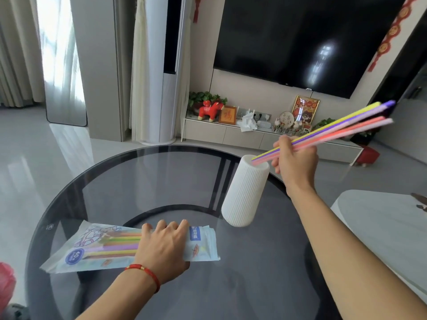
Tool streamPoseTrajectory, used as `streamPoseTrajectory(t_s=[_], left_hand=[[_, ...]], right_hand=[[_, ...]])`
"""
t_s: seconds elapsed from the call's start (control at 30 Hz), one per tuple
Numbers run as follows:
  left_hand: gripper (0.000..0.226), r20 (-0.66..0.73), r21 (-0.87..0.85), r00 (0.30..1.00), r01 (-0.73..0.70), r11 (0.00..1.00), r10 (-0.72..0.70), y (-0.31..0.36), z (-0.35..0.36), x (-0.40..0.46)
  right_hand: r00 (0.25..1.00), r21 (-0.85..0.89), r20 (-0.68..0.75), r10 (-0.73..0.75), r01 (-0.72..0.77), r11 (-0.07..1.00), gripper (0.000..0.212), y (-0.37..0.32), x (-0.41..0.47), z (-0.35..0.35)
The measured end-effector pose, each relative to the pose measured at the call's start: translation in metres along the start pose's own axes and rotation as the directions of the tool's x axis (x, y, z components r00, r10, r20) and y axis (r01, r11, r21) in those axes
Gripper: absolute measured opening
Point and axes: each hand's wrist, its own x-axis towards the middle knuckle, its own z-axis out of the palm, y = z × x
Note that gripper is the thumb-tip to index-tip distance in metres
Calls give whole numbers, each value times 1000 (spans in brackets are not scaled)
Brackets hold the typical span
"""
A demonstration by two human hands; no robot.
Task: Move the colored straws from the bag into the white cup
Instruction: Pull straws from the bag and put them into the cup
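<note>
A tall white ribbed cup (245, 192) stands on the round glass table (143, 179), right of centre. My right hand (297, 161) grips a bundle of colored straws (342, 127), yellow, purple and pink, slanting up to the right. Their lower ends sit inside the cup's mouth. The straw bag (97, 247), a pale printed plastic pack, lies flat near the table's front left with more colored straws showing inside. My left hand (165, 244) presses down on the bag's right half, fingers curled over it. A red string circles that wrist.
A white side table (383, 229) sits close on the right, beside my right forearm. Beyond the glass table stand a low TV cabinet (231, 131) with ornaments and a tall white floor unit (161, 88). Something red (5, 285) shows at the lower left edge.
</note>
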Motion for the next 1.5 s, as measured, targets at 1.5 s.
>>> streamPoseTrajectory(t_s=[1.5], left_hand=[[100, 107, 127, 965, -250, 960, 237, -23, -30, 7]], right_hand=[[387, -65, 774, 501, -739, 670, 31, 70, -179, 15]])
